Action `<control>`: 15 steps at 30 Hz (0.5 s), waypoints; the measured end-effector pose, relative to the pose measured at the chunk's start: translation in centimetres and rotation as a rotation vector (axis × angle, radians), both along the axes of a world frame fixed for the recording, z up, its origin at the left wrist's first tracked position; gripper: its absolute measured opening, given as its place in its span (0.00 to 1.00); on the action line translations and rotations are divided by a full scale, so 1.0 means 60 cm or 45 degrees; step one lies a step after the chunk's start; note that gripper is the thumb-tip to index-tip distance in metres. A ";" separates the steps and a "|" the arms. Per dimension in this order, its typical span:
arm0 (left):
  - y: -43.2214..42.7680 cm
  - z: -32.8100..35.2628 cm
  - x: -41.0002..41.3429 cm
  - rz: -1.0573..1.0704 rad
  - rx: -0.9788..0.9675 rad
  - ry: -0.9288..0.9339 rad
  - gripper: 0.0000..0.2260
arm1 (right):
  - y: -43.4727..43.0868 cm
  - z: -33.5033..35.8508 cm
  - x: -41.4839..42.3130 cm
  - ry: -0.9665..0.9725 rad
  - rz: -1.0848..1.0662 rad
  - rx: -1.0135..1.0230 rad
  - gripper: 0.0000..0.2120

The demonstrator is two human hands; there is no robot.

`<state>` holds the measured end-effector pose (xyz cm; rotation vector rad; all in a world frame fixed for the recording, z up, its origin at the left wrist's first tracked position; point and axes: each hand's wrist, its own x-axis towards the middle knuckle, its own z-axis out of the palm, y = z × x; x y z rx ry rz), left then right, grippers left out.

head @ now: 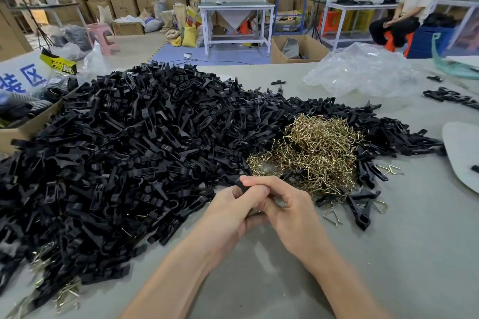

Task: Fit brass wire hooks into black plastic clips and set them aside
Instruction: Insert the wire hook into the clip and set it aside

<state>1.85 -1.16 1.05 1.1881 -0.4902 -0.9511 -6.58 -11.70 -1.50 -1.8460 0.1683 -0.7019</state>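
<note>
While both hands meet, left hand and right hand pinch a clip peeking at twelve o'clock above pressed-together fingertips.

Black clips heaped beside brass hooks

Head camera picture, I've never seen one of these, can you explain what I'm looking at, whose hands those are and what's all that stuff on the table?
There is one picture, taken by a wide-angle camera worn on a person's head, looking down at their own bare hands; no machine is involved. The left hand and right hand are pressed together around a black plastic clip, mostly hidden by the fingers. On the grey table lies a big pile of black clips, and to its right a smaller heap of brass wire hooks. A few loose hooks and clips lie beside it. Crumpled clear plastic sits farther back. Behind are workbenches, cardboard boxes and a seated person.
</note>
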 end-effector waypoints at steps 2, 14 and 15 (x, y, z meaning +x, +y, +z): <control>-0.003 -0.003 0.001 0.026 -0.003 0.039 0.11 | -0.001 -0.002 0.001 0.047 0.002 -0.002 0.23; -0.014 -0.025 -0.036 0.278 0.062 -0.458 0.24 | -0.020 0.011 -0.001 -0.040 0.160 0.864 0.15; -0.015 -0.031 -0.039 0.348 0.066 -0.575 0.21 | -0.022 0.008 0.001 -0.065 0.172 0.961 0.15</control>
